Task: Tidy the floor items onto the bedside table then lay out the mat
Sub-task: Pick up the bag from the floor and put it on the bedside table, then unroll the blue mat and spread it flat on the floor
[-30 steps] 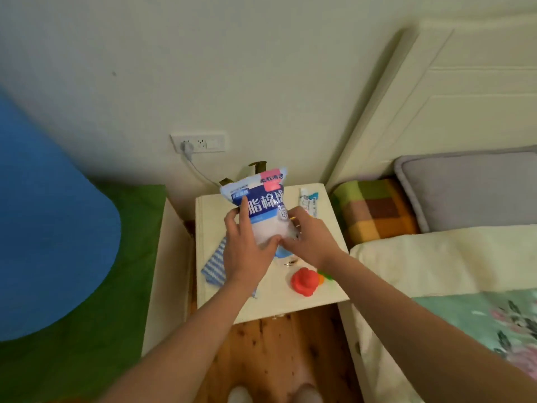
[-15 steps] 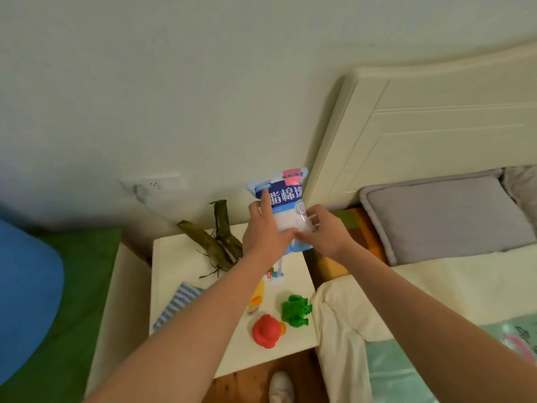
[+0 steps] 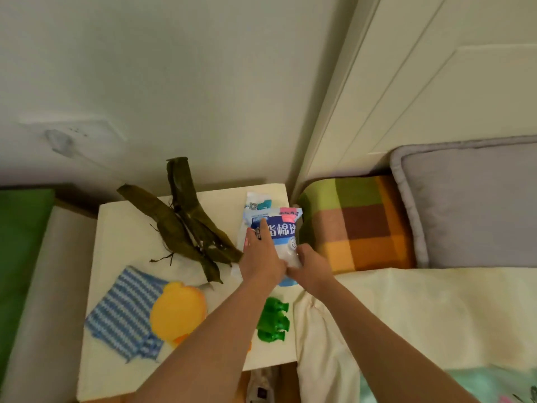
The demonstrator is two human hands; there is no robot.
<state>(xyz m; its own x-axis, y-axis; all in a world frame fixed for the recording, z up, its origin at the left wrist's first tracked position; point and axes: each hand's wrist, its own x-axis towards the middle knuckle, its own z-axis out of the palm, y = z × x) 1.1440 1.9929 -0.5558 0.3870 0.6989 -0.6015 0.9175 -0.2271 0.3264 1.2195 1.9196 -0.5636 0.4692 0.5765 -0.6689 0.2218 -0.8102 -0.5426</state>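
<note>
Blue and white bag (image 3: pixel 276 237) now lower than half a second ago, down at the back right corner of the white bedside surface (image 3: pixel 128 228), close to the bed. Left hand (image 3: pixel 261 260) gripping the bag's left side, fingers (image 3: pixel 263 228) curled onto its front. Right hand (image 3: pixel 311 266) pinching the lower right edge. Small white packet (image 3: pixel 257 202) just behind the bag. Dry brown leaves (image 3: pixel 186 225) to the left. Striped blue cloth (image 3: pixel 125 312), yellow duck (image 3: pixel 177 311) and green toy (image 3: pixel 273 321) nearer the front. Red toy now hidden behind the left arm.
</note>
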